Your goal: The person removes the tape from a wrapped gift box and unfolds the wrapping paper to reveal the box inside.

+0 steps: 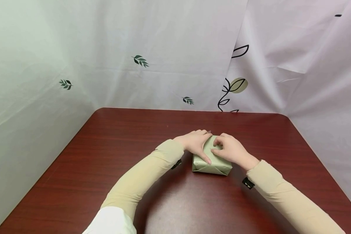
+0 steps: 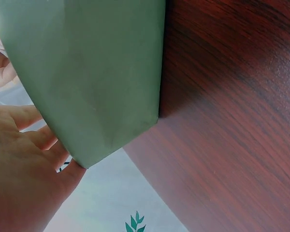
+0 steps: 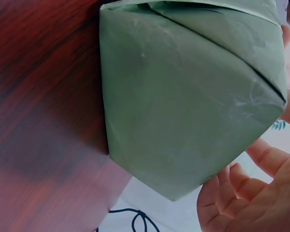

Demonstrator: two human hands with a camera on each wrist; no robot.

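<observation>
One green box (image 1: 215,160) sits toward the desk's (image 1: 105,149) far edge under two hands: left hand (image 1: 195,143) spread against it, right hand (image 1: 231,150) half-curled, its hold unclear.

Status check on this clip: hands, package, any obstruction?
Left hand spread on green wrapped package; right hand over its top, fingers bent. Package on the table. Nothing visible in the way.

Head looks down (wrist views close).
</observation>
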